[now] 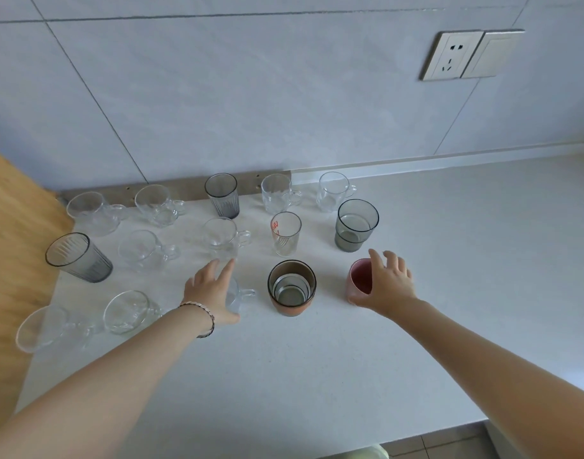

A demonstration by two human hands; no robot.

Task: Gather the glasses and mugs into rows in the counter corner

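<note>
Nearest the camera, both forearms reach out over the white tabletop [317,376] toward the glassware.

The glassware is gathered in the far left part of the tabletop, between the wooden panel [15,246] and the tiled wall, and already reads as four rough rows. The back row against the wall looks finished: two clear mugs, a ribbed grey tumbler [223,195], then two more clear mugs. The second row holds a grey tumbler [78,258] leaning outward at the left end, two clear mugs, a red-print glass [285,233] and a smoked glass [356,225]. The third and fourth rows look unfinished. At the near left, two clear mugs [85,321] stand alone.

In the third row the brown-banded glass [291,288] stands free between the hands.

The right hand [388,286] is wrapped loosely round the far side of the pink cup [358,281], fingers spread and partly curled; whether it grips or merely touches is unclear.

The left hand [212,289] lies over a small clear mug [240,294], fingers extended rather than closed, thumb beside its base; a firm hold cannot be confirmed.

My judgement: most of the work is done, with the front pieces left to square up.
</note>
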